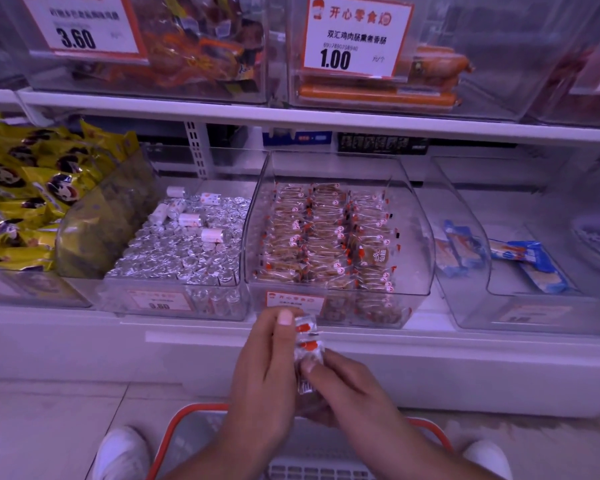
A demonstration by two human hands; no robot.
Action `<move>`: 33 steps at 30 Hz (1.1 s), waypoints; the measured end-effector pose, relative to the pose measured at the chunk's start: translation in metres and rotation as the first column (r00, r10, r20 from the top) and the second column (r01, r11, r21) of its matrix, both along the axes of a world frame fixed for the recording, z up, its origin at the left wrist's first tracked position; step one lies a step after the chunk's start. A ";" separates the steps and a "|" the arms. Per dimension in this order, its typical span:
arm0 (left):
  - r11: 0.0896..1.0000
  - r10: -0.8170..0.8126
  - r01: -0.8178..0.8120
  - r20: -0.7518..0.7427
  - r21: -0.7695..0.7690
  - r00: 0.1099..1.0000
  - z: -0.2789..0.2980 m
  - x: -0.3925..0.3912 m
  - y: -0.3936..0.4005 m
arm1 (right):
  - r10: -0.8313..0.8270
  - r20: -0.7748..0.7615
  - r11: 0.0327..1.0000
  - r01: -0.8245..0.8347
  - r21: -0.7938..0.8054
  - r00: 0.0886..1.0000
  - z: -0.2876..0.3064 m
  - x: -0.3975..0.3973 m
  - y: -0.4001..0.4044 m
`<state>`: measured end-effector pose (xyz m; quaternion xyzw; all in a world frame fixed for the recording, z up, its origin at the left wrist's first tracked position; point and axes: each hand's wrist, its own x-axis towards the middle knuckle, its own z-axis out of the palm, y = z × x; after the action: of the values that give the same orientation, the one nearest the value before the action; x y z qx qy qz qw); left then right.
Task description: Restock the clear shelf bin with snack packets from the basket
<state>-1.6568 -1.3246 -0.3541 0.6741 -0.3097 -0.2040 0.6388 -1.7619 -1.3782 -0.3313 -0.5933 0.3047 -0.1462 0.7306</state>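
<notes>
Both hands are meeting just in front of the shelf edge, working a small stack of snack packets [307, 344] between them. The left hand [267, 368] is curling round the stack from the left, thumb lying along its top end, while the right hand [343, 389] is pinching the lower end with thumb and fingertips. The stack's long axis is running roughly away from the person, top end pointing at the shelf.

The clear shelf bin [340, 237] is sitting straight ahead and above the hands, its front lip just beyond the top of the stack. Inside, packets are lying in tidy rows across the bin, nearly filling it. The basket [194, 417], red-rimmed, is waiting below on the floor between the person's white shoes [120, 452], partly hidden under the forearms.

So the coming move looks like a short lift forward and up over that front lip; the left hand is the nearer one to the bin. The stack may need turning to match the rows.
</notes>
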 end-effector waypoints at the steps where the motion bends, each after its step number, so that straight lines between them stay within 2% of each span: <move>1: 1.000 0.030 -0.031 0.039 0.003 0.999 0.000 0.000 0.000 | 0.002 0.007 0.997 -0.003 0.077 1.000 0.001 0.000 0.001; 3: 0.996 0.087 -0.087 0.012 -0.004 0.996 0.002 0.003 -0.001 | 0.016 0.056 0.989 -0.025 0.148 0.998 0.003 -0.002 -0.001; 4: 0.996 0.085 -0.086 -0.054 -0.015 0.995 0.005 0.003 -0.002 | 0.022 0.089 0.987 -0.036 0.159 0.996 0.005 -0.004 -0.002; 6: 0.995 -0.041 0.020 -0.204 -0.103 0.978 0.012 0.003 -0.005 | -0.007 0.151 0.984 -0.020 0.174 0.989 0.011 -0.007 -0.006; 7: 0.981 -0.138 0.108 -0.192 -0.159 0.972 0.019 0.001 -0.006 | -0.031 0.180 0.983 -0.003 0.185 0.983 0.015 -0.008 -0.009; 9: 0.939 -0.276 0.267 -0.009 -0.218 0.961 0.034 0.000 -0.010 | -0.040 0.208 0.991 0.012 0.132 0.977 0.025 -0.012 -0.020; 10: 0.921 -0.305 0.318 0.094 -0.226 0.948 0.041 0.002 -0.014 | -0.007 0.204 0.999 0.000 0.032 0.979 0.033 -0.015 -0.029; 11: 0.907 -0.314 0.351 0.185 -0.231 0.931 0.046 0.007 -0.020 | 0.044 0.178 0.989 -0.017 -0.147 0.983 0.043 -0.018 -0.040; 12: 0.906 -0.307 0.365 0.260 -0.217 0.916 0.051 0.015 -0.027 | 0.090 0.115 0.919 -0.038 -0.393 0.989 0.054 -0.022 -0.055; 13: 0.912 -0.301 0.367 0.311 -0.182 0.902 0.057 0.024 -0.035 | 0.113 0.010 0.775 -0.082 -0.626 0.994 0.065 -0.026 -0.072; 14: 0.922 -0.301 0.366 0.361 -0.124 0.883 0.062 0.034 -0.044 | 0.086 -0.129 0.574 -0.155 -0.804 0.988 0.075 -0.030 -0.092; 15: 0.929 -0.312 0.368 0.434 -0.048 0.845 0.069 0.045 -0.054 | 0.021 -0.277 0.359 -0.266 -0.895 0.961 0.084 -0.031 -0.113; 16: 0.930 -0.334 0.365 0.530 0.050 0.780 0.075 0.055 -0.066 | -0.061 -0.402 0.187 -0.386 -0.904 0.913 0.092 -0.029 -0.133; 17: 0.921 -0.375 0.353 0.619 0.164 0.691 0.081 0.063 -0.080 | -0.127 -0.493 0.069 -0.488 -0.870 0.861 0.098 -0.025 -0.149; 18: 0.898 -0.434 0.339 0.680 0.280 0.590 0.086 0.069 -0.094 | -0.170 -0.555 -0.008 -0.564 -0.826 0.814 0.101 -0.020 -0.163; 20: 0.828 -0.560 0.313 0.718 0.465 0.413 0.089 0.075 -0.124 | -0.197 -0.632 -0.088 -0.656 -0.750 0.749 0.099 -0.004 -0.180; 22: 0.742 -0.671 0.295 0.674 0.602 0.309 0.081 0.076 -0.147 | -0.211 -0.708 -0.126 -0.737 -0.664 0.674 0.090 0.009 -0.187; 24: 0.686 -0.727 0.280 0.630 0.671 0.271 0.068 0.075 -0.160 | -0.272 -0.763 -0.200 -0.810 -0.551 0.587 0.077 0.016 -0.192; 27: 0.715 -0.699 0.233 0.679 0.659 0.225 0.048 0.076 -0.165 | -0.396 -0.776 -0.277 -0.870 -0.409 0.491 0.066 0.013 -0.196; 31: 0.722 -0.691 0.175 0.700 0.669 0.181 0.040 0.080 -0.163 | -0.565 -0.745 -0.244 -0.935 -0.259 0.354 0.063 0.017 -0.190; 33: 0.731 -0.683 0.198 0.704 0.653 0.197 0.047 0.082 -0.163 | -0.585 -0.730 -0.209 -0.936 -0.283 0.352 0.063 0.019 -0.187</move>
<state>-1.5753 -1.4875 -0.3073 0.6612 -0.7436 -0.0303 0.0946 -1.7430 -1.5657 -0.2686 -0.9031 0.2341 0.2050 -0.2959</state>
